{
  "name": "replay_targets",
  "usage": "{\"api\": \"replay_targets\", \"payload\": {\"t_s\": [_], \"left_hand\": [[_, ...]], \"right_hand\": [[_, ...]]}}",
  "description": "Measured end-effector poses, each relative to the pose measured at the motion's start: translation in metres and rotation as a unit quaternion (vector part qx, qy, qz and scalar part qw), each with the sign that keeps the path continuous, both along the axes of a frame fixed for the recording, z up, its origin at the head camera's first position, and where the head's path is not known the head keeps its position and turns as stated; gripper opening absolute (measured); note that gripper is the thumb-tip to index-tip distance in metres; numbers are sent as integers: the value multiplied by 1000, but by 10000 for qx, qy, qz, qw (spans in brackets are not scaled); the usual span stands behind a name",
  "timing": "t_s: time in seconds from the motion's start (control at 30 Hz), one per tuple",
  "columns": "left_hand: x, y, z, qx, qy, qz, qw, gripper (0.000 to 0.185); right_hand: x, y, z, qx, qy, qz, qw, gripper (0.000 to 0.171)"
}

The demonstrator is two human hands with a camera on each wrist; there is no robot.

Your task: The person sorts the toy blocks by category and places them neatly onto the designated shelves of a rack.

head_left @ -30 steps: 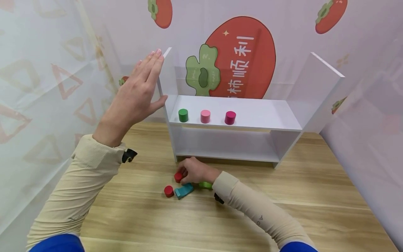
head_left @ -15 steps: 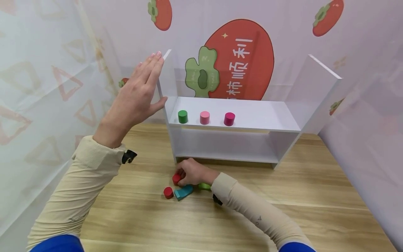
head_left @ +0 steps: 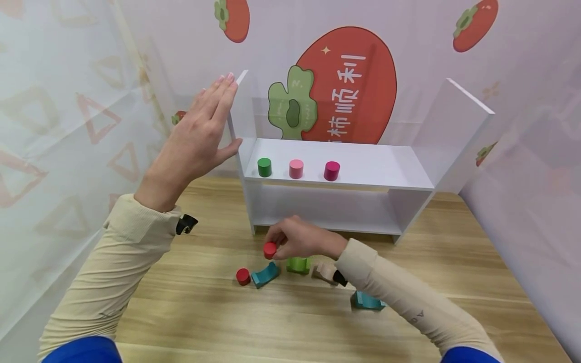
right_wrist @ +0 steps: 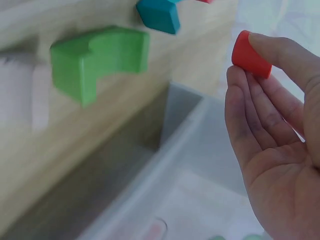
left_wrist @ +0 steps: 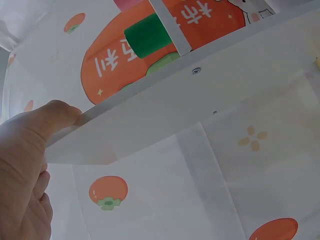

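We see the right hand (head_left: 299, 239) pinch a red, apparently wooden cylinder (head_left: 270, 250) in front of a white, rectangular board shelf (head_left: 372, 161); the left hand (head_left: 192, 136), fingers straight, touches the shelf's side; a slack pinch could, we judge, drop the cylinder.

We identify the held cylinder (head_left: 270, 250) as red; white shelf (head_left: 376, 164), front edge: green cylinder (head_left: 265, 167), pink cylinder (head_left: 296, 169), magenta cylinder (head_left: 332, 171).
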State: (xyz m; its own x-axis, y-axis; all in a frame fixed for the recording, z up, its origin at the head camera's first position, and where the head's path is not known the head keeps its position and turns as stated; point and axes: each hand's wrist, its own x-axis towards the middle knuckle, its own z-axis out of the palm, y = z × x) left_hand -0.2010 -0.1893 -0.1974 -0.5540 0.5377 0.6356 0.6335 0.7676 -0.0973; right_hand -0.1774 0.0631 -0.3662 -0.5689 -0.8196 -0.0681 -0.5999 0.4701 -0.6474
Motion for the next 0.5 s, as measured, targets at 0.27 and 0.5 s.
{"api": "replay_targets", "payload": {"t_s": [0.27,0.5], "left_hand": [[1,-1,1,-25,-61,76,9999,96],[1,0,2,-40,-45,37,10000,97]], "right_hand": [[6,50,36,20,428,-3,9991,23],[12,92,74,190,435,-149,9988,29]]}}
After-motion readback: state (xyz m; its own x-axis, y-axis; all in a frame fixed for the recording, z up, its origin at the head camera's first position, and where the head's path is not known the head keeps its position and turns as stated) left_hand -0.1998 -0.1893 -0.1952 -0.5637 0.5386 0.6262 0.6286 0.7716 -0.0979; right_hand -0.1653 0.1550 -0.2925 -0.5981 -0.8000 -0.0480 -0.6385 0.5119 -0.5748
